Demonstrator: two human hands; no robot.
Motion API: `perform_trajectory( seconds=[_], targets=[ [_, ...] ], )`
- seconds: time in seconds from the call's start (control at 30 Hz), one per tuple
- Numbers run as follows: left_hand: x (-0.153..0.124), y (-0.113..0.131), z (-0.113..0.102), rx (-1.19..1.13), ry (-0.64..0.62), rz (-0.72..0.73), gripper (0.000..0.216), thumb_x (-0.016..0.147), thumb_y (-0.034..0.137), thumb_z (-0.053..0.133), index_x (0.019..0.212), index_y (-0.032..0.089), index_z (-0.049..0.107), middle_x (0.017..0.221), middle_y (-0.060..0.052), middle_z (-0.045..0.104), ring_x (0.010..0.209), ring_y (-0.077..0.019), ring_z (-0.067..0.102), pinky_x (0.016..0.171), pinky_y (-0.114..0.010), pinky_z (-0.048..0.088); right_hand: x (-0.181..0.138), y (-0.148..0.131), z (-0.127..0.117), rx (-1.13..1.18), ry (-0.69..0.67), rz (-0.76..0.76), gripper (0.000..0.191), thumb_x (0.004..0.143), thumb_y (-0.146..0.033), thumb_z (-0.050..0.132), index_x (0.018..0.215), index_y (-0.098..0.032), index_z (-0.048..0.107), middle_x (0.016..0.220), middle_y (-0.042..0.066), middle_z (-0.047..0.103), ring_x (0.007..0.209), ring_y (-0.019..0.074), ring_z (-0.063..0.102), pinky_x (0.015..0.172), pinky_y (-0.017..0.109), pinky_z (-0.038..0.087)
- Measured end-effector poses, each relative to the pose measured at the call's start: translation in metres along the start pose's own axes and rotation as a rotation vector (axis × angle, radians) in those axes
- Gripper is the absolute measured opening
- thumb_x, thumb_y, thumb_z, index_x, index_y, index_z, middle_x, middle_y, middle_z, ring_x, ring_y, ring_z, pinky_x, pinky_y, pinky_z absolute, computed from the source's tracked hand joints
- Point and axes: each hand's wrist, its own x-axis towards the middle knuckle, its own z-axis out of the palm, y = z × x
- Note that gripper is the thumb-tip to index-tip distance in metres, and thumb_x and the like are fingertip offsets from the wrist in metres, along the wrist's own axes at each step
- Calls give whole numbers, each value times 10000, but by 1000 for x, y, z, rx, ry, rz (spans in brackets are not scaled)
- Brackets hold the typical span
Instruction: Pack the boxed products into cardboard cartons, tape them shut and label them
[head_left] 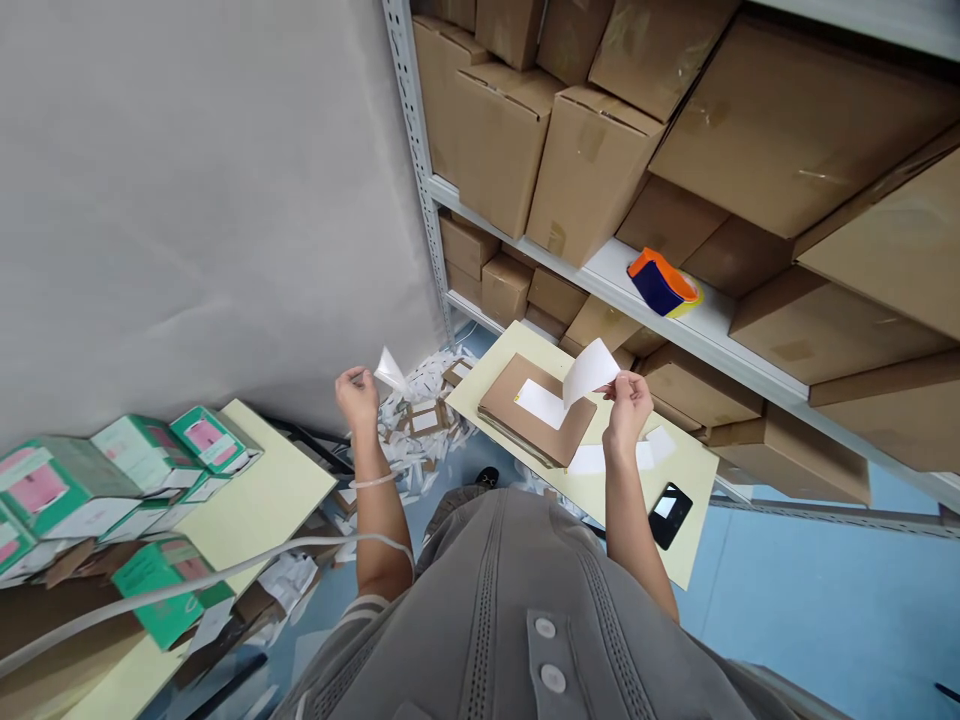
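Observation:
My left hand [357, 392] is closed in a pinch on a small white paper strip [391, 372], held out over a heap of paper scraps on the floor. My right hand [630, 400] pinches a white label sheet [591, 370] by its corner, above a pale yellow table [675, 480]. Below it lies a stack of flat brown cardboard pieces [534, 415] with a white label [541, 403] on top. Another white sheet [589, 459] lies on the table near my right wrist.
A black phone [669, 514] lies on the table's near end. Metal shelving [675, 320] at right holds many brown cartons and an orange-and-blue object [661, 282]. Green-and-pink boxes [112, 470] are stacked on a second table at left. Paper scraps [420, 420] litter the floor.

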Motion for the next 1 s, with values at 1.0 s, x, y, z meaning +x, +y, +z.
perform_trajectory(
  seconds=[1.0],
  targets=[
    [-161,75,59,-731,-856,-133,380,712,464,753,911,211,551,878,-12,669,866,-163,679,800,-300,542,-100,20,19,-513,-633,-363,189,955,-317,545,961,-276,729,1189,71,661,1127,239,604,991,430,477]
  ],
)
